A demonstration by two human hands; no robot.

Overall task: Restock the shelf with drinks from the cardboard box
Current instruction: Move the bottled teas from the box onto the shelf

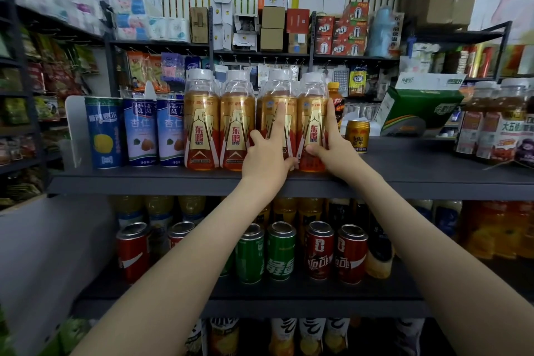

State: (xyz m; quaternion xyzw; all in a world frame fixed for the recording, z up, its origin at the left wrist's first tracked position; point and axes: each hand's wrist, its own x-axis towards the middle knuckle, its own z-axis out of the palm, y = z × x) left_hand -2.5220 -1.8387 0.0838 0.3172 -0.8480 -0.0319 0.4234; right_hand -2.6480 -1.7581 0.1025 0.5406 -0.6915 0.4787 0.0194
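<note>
hands | on gold bottles | amber drink | dark shelf

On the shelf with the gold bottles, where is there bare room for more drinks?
Free: shelf board right of the fourth gold bottle, in front of the small gold can, up to the tea multipack. Crowded: bottles and blue cans stand packed leftward.
</note>
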